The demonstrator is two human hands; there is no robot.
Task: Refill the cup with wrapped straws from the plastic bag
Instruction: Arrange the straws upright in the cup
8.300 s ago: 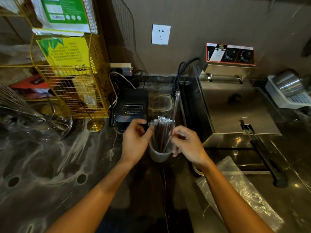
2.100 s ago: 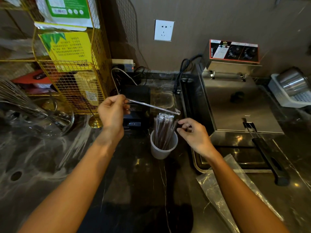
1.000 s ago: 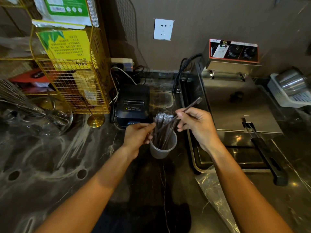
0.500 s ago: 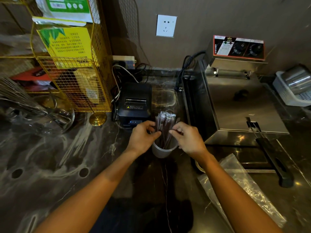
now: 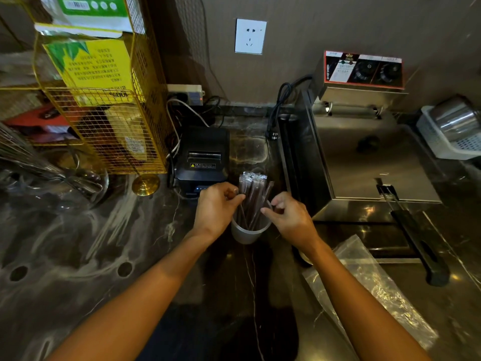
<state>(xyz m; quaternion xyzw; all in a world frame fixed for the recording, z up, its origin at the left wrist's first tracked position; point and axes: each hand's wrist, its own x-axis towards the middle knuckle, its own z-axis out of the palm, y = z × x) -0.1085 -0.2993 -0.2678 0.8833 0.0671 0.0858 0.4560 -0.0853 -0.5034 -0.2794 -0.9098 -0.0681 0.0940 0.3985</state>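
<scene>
Wrapped straws [image 5: 252,196] between both hands.

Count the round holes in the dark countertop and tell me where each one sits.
2. One hole lies near the left edge of the countertop; the other hole sits further right, just left of the left forearm. The arms may hide more.

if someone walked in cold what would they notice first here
Dead centre, the left hand and right hand close in from either side on a cup packed with upright wrapped straws on the dark marble counter. Next comes the steel fryer on the right, then the yellow wire rack at back left. A clear plastic bag lies flat under the right forearm.
</scene>
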